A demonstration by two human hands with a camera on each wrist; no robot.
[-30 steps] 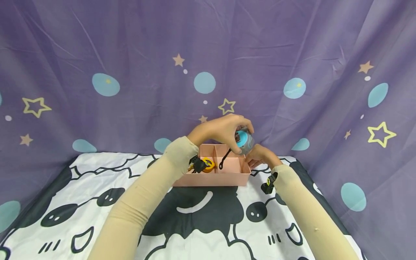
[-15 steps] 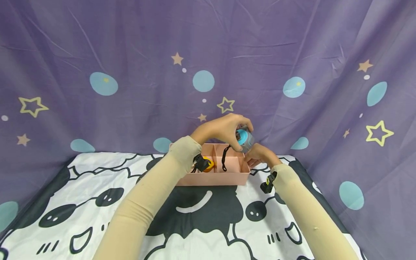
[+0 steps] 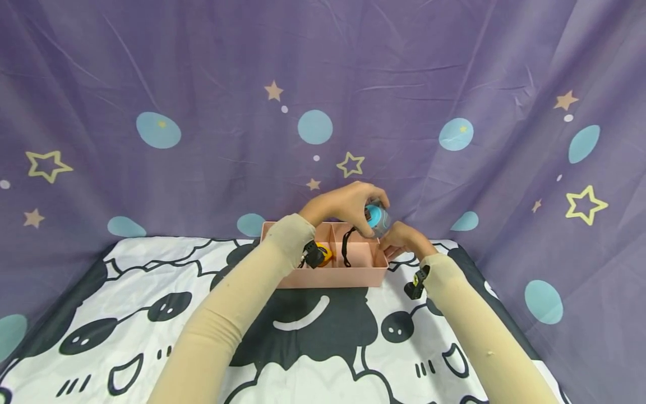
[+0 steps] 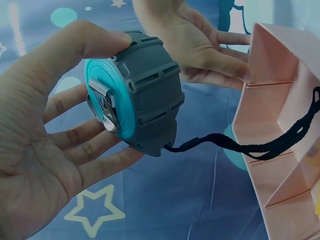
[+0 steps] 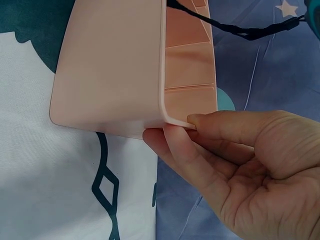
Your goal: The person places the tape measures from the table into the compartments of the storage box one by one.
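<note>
My left hand [image 3: 348, 206] holds a grey tape measure [image 4: 152, 82] with a turquoise side and a metal belt clip, thumb on one edge and fingers under the other. From it a black wrist strap [image 4: 225, 142] hangs into the pink divided box [image 3: 335, 278]. The tape measure is above the box's right end, apart from it. With thumb and fingers, my right hand [image 5: 250, 160] pinches the rim of the box's right end wall.
A yellow and black round thing [image 3: 324, 255], partly hidden by the left wrist camera, lies in a compartment left of the divider. Under the box is a black-and-white cartoon cloth [image 3: 303, 376]. Behind hangs a purple curtain [image 3: 217, 67].
The left hand and tape measure have shifted slightly; the strap has swung a little and now hangs further into the box. The right hand keeps its grip on the rim.
</note>
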